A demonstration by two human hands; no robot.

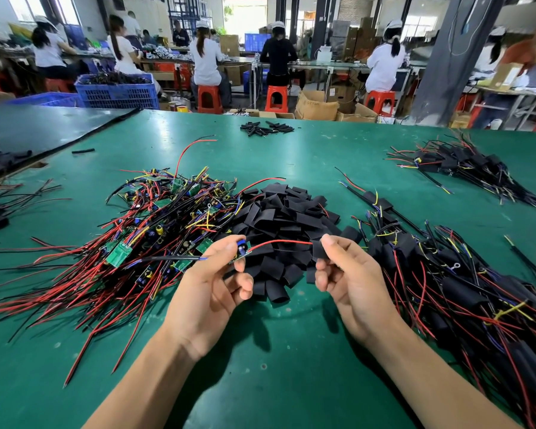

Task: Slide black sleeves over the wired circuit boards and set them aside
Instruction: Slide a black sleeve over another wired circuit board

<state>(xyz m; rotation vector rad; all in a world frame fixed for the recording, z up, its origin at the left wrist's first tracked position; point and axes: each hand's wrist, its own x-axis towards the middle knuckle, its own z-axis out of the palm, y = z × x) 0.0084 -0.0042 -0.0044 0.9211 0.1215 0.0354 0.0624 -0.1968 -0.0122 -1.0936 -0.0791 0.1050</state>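
Green matting point(322, 156) covers a long factory bench, with capped workers point(205, 57) seated on red stools point(210, 99) at assembly lines behind it, their backs to the camera, among cardboard boxes point(316, 106) and a blue crate point(118, 88) full of dark cable.

Head view: a person's bare forearms reach in from the bottom edge, both hands raised just above the bench. The left hand point(211, 283) pinches a small board point(240, 251) between thumb and curled fingers; a black lead point(171, 258) trails from it to the left. A red wire point(279, 242) arcs from the board across the gap to the right hand point(353, 280), which pinches a flat black sleeve point(321, 250) between thumb and forefinger, its other fingers loosely curled. The wire's tip meets the sleeve's near end; whether it has entered cannot be told. The board itself lies outside the sleeve.

Behind the hands sits a heap of loose sleeves point(285, 212), touching on its left a tangled heap of bare boards point(167, 218) with red, black, yellow and blue leads. Sleeved boards point(461, 289) pile along the right edge, and a second such pile point(464, 168) lies farther back, well apart. Short black tubes point(266, 127) cluster near the bench's far edge, and a dark mat point(44, 128) overlaps its left corner.
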